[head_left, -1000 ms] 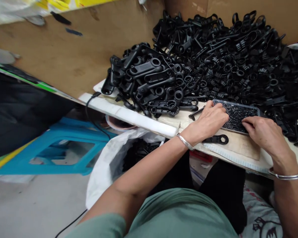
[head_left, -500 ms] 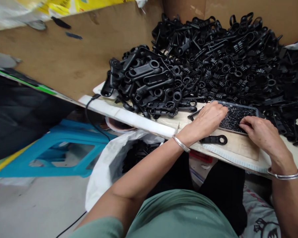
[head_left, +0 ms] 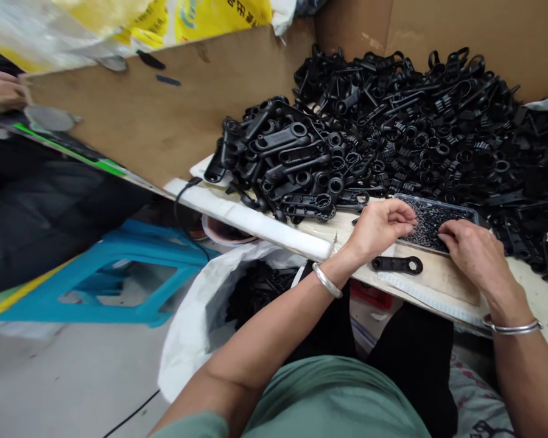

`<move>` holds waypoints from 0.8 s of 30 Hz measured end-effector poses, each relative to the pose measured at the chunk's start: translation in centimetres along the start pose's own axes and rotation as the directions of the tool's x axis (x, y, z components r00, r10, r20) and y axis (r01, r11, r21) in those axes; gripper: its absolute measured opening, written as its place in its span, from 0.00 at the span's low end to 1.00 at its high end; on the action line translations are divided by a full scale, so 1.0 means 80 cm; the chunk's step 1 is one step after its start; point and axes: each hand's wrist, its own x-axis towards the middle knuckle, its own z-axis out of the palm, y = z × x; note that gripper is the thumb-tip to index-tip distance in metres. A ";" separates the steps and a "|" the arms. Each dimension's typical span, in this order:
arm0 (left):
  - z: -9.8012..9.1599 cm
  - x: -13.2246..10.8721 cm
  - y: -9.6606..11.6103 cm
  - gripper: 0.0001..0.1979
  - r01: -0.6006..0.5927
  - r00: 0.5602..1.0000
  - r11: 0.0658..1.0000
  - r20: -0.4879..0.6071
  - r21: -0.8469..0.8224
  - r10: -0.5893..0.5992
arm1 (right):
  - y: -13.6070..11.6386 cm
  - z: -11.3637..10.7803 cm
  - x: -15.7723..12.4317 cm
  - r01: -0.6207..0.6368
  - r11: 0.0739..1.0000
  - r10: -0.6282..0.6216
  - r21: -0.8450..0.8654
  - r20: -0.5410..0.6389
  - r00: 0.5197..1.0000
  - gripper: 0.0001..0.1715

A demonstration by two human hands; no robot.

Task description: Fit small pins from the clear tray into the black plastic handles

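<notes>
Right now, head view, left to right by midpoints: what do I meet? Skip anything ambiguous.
Another person's hand → blue stool → white bag → left hand → tray of small black pieces → right hand.

Fingers (head_left: pixel 450 231) at tray (head_left: pixel 477 215); heap (head_left: pixel 411 121) (black) behind

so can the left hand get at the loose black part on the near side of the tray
Probably yes: the loose black part lies close to the left hand, with nothing on top.
</notes>
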 end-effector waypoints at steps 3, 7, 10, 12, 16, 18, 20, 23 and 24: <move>0.002 -0.002 -0.002 0.10 -0.004 1.000 0.994 -0.017 -0.108 0.002 | 0.002 0.001 -0.001 -0.010 1.000 0.010 0.014 -0.002 1.000 0.13; 0.003 -0.005 -0.003 0.09 -0.047 0.999 0.991 -0.017 -0.125 0.045 | 0.008 0.004 -0.003 -0.020 0.992 0.031 0.126 -0.081 0.996 0.13; 0.002 -0.005 -0.004 0.09 -0.073 0.997 0.990 -0.030 -0.119 0.070 | 0.011 0.002 -0.006 0.012 0.936 0.055 0.352 -0.180 0.982 0.13; 0.002 -0.005 -0.004 0.09 -0.093 0.995 0.988 -0.044 -0.121 0.088 | 0.006 -0.003 -0.010 -0.025 0.814 0.136 0.580 -0.148 0.980 0.12; 0.007 -0.005 -0.005 0.07 -0.136 0.990 0.984 -0.064 -0.118 0.130 | -0.018 -0.016 -0.017 -0.170 0.370 0.233 0.913 0.086 0.969 0.17; 0.011 -0.005 -0.005 0.06 -0.164 0.985 0.983 -0.067 -0.088 0.159 | -0.032 -0.021 -0.016 -0.196 0.168 0.207 0.966 0.160 0.965 0.19; 0.014 -0.006 -0.005 0.04 -0.193 0.980 0.980 -0.062 -0.040 0.190 | -0.043 -0.023 -0.014 -0.237 0.018 0.155 0.971 0.232 0.960 0.22; 0.018 -0.008 -0.002 0.03 -0.230 0.971 0.972 -0.052 0.041 0.232 | -0.051 -0.026 -0.011 -0.307 -0.125 0.085 0.943 0.319 0.944 0.23; 0.019 -0.009 -0.002 0.03 -0.241 0.968 0.968 -0.051 0.070 0.244 | -0.051 -0.027 -0.010 -0.327 -0.163 0.066 0.931 0.341 0.938 0.23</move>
